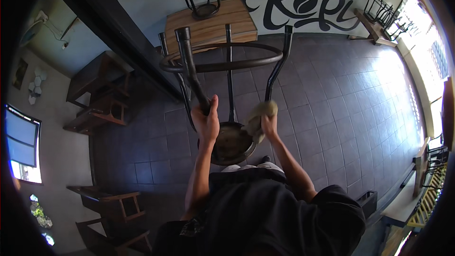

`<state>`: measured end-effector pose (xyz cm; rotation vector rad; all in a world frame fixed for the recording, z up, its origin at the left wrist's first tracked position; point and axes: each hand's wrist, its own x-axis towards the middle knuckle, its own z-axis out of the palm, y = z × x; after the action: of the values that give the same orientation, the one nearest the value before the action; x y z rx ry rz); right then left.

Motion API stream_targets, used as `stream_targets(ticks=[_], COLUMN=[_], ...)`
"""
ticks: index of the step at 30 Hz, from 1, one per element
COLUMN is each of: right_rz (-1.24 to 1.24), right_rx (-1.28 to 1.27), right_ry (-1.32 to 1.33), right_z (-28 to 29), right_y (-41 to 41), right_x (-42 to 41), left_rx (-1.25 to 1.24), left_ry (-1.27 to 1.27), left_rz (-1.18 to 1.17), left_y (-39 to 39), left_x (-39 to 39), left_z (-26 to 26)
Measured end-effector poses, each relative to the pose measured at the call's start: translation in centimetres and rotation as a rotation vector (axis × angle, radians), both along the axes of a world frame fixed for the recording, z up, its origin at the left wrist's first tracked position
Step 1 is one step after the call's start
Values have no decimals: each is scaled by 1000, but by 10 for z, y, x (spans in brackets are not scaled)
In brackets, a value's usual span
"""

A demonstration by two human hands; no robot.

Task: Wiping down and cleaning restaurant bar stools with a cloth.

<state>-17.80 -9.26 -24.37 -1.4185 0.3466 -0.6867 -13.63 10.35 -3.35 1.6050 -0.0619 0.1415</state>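
An upside-down stool with black metal legs and a ring brace (234, 67) is in front of me, feet pointing up. Its round seat (233, 144) is the lowest part, near my waist, with the underside showing. Around one near leg on the left, my left hand (207, 122) is closed, thumb up along the tube. My right hand (269, 124) grips a greenish-grey cloth (258, 121), which is against the lower part of the right leg, close to the seat rim. The cloth covers part of that leg and of the seat's edge.
Another upturned stool (204, 7) rests on a wooden table (213, 23) by the lettered wall. A dark pillar (124, 39) slants down at the left. Wooden benches and chairs (106, 113) line the left side. More upturned stools (382, 10) stand at the far right. Dark tiles (320, 96) cover the floor.
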Motion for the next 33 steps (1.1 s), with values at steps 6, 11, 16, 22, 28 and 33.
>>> stream_targets(ticks=[6, 11, 16, 22, 28, 33], right_rz=[-148, 85, 262, 37, -33, 89], right_rx=[52, -239, -408, -245, 118, -210], right_ry=[-33, -19, 190, -63, -75, 4], right_z=[155, 108, -32, 48, 134, 27], right_y=[-76, -74, -55, -81, -108, -86], right_x=[92, 33, -58, 34, 59, -46], left_rx=[13, -67, 39, -2, -165, -257], left_ry=[-36, -28, -87, -85, -96, -6], left_rz=[57, 49, 37, 105, 46, 42], left_y=[-24, -40, -63, -79, -84, -97], left_x=[-10, -22, -28, -43, -43, -40], left_z=[0, 18, 17, 27, 49, 50])
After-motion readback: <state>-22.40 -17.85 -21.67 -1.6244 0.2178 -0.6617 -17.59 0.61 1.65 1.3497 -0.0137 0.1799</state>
